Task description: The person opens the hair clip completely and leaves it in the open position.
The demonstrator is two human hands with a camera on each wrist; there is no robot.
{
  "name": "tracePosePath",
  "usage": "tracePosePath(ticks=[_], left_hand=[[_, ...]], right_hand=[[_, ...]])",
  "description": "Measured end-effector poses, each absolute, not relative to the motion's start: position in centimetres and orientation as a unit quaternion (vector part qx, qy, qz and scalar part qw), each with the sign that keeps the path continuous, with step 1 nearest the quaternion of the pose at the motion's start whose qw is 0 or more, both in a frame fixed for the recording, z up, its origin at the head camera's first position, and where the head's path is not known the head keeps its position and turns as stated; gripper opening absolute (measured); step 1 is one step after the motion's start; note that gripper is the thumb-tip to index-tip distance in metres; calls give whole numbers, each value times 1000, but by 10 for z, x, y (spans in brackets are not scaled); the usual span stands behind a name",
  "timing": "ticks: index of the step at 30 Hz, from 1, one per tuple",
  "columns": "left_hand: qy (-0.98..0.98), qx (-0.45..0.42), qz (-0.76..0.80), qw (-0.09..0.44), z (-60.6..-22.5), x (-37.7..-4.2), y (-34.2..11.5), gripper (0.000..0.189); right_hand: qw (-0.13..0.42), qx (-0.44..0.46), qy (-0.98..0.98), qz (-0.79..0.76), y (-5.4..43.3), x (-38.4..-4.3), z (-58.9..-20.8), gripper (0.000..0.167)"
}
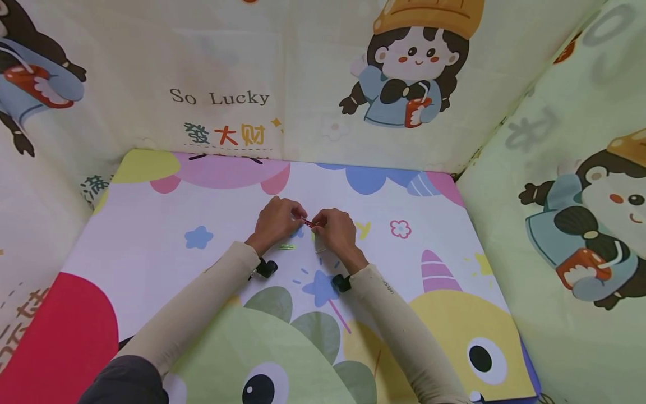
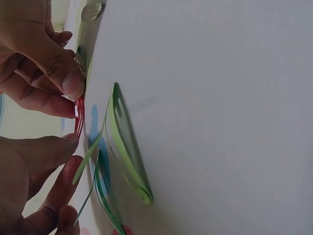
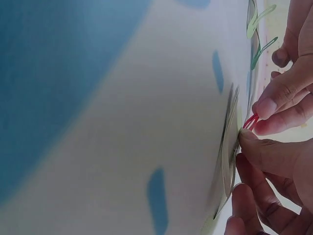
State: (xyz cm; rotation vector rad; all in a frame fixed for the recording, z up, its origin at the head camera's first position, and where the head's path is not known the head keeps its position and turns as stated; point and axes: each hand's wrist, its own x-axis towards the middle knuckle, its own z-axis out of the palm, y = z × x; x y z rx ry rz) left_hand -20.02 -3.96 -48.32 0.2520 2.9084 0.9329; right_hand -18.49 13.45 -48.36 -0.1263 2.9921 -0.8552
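A red snap hair clip is held between my two hands above the table. The left hand pinches one end with thumb and finger; the right hand pinches the other. Up close, the red clip appears as narrow red strips, its ends covered by fingertips. Below the hands lie a light green hair clip and a dark green hair clip, both with their arms sprung apart. Close to the right hand lies a thin, pale, see-through piece, perhaps a packet, seen almost edge-on.
A cartoon-printed cover spreads over the table. Printed fabric walls rise behind the table and at both sides. A small black device sits at the left wrist, and another black device at the right.
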Motion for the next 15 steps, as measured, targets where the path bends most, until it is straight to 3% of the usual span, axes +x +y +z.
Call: tracePosePath(ticks=[15], left_hand=[[941, 96, 322, 45, -483, -198, -41, 11]], right_hand=[[8, -51, 956, -288, 137, -185, -485, 4]])
